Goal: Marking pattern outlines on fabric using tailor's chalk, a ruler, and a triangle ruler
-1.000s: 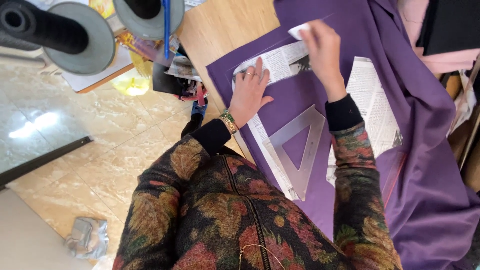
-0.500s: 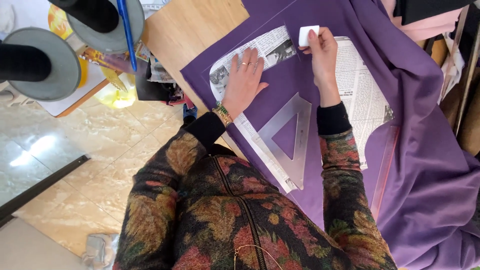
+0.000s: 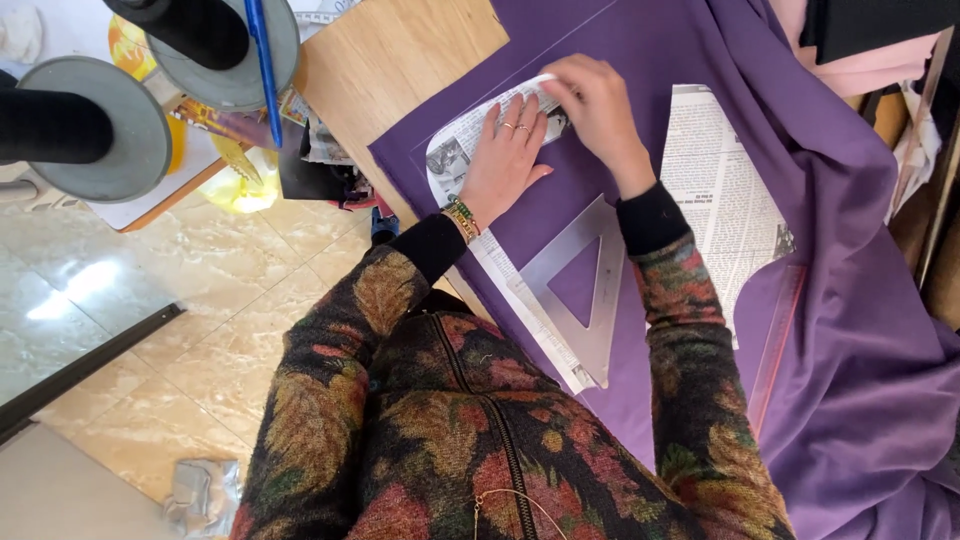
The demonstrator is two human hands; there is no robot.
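Observation:
My left hand [image 3: 505, 152] lies flat with fingers spread on a rounded newspaper pattern piece [image 3: 452, 150], pressing it onto purple fabric [image 3: 640, 60]. My right hand [image 3: 597, 105] is pinched at the pattern's upper edge, holding a small white piece of chalk that is mostly hidden by the fingers. A thin pale line runs on the fabric just outside the pattern. A clear triangle ruler [image 3: 592, 335] rests on the fabric between my forearms. A second newspaper piece [image 3: 722, 200] lies to the right of my right arm.
The fabric covers a wooden table [image 3: 400, 50]. A long clear ruler with a red edge [image 3: 776, 340] lies at the right. Two black spools on grey discs [image 3: 95, 135] stand at upper left over a tiled floor [image 3: 150, 300]. Pink cloth [image 3: 850, 65] is piled at top right.
My right hand has moved left along the pattern's upper edge and now sits close to my left hand. The left hand stays flat on the newspaper.

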